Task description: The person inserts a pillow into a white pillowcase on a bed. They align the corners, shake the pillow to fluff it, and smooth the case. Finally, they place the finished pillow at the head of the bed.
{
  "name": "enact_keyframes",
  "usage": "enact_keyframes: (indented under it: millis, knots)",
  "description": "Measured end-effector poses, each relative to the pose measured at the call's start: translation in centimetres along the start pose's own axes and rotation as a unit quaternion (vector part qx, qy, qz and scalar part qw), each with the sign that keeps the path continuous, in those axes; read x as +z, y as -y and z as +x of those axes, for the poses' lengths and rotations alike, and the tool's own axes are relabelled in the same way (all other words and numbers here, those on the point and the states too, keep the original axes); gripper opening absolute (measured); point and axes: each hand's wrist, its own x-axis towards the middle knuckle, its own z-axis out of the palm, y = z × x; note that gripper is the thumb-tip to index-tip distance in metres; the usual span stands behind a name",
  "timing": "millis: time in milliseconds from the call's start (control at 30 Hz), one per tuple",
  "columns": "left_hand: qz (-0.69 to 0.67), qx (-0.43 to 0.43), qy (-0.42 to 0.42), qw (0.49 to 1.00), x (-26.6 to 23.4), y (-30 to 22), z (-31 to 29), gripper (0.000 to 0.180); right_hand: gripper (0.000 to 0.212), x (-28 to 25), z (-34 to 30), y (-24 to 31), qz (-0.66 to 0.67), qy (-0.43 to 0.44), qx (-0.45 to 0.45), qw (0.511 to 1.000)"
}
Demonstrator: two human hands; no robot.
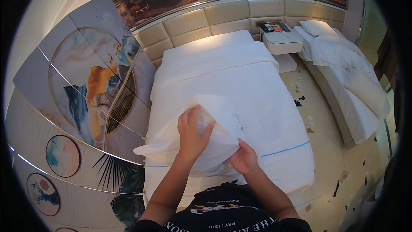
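Observation:
A white pillowcase point(221, 133), apparently with a pillow in it, lies bunched on the near part of the bed. Its loose edge is folded up into a peak. My left hand point(192, 132) rests on the left side of that fold, fingers stretched over the cloth and thumb well apart. At the right corner, my right hand point(245, 158) pinches the case's edge between thumb and fingers. Beneath both hands spreads the white bed cover point(274, 103), with a thin blue line crossing it near the foot. What is inside the case is hidden.
A padded headboard point(227, 15) runs behind the bed. To the right stand a nightstand point(281, 41) with small items on it and a second bed point(343, 68) with rumpled linen. A decorated panel wall point(86, 81) closes in on the left. Dark scraps point(337, 188) lie on the floor.

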Motion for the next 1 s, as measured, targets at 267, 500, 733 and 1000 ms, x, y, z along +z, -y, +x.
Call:
enact_keyframes:
  millis: [267, 500, 733, 1000]
  knots:
    - [-0.006, 0.007, 0.032, 0.999, 0.8, 1.9, -1.5, 0.011, 0.050, 2.1, 1.5, 0.3, 0.192, 0.064, 0.085, 0.976]
    - [-0.040, -0.021, 0.003, 0.999, -0.5, 2.9, -1.4, 0.008, 0.054, 2.4, 2.0, -1.8, -0.504, 0.076, -0.120, 0.852]
    - [-0.003, -0.013, 0.007, 1.000, 0.9, 5.1, -4.8, 0.011, 0.036, 1.3, 4.9, -2.6, -0.775, 0.135, -0.278, 0.552]
    - [-0.020, 0.095, -0.031, 0.995, 1.4, 3.8, -6.2, 0.008, 0.047, 1.1, 7.2, -1.0, -0.759, 0.131, -0.256, 0.584]
